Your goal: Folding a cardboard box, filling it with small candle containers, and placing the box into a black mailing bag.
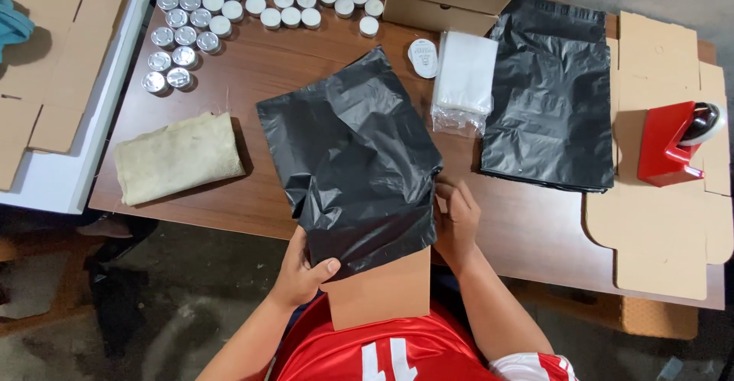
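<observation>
Seen from above, a person in a red shirt sat at the near edge of a brown wooden table (252,60). At the far left, rows of small round tins (183,37) with silver and white lids stood in a cluster, and nearer lay a folded beige cloth (177,157). At the centre near edge, the left hand (304,268) pinched the lower left rim of a black plastic mailer bag (355,159), thumb on top and fingers under, holding it closed on the plastic. A flat brown cardboard box (382,293) stuck out of the bag's near mouth toward the person's chest, its far end hidden inside. The bag's long axis ran from the near edge away toward far left, so the box lay between both hands and pointed straight into it. The right hand (456,220) rested against the bag's right rim, fingers curled on the plastic; how firmly it gripped could not be told. Farther right lay a packet of clear bags (463,83), a stack of black mailers (550,98), flattened cardboard sheets (661,228) and a red tape dispenser (673,144).
</observation>
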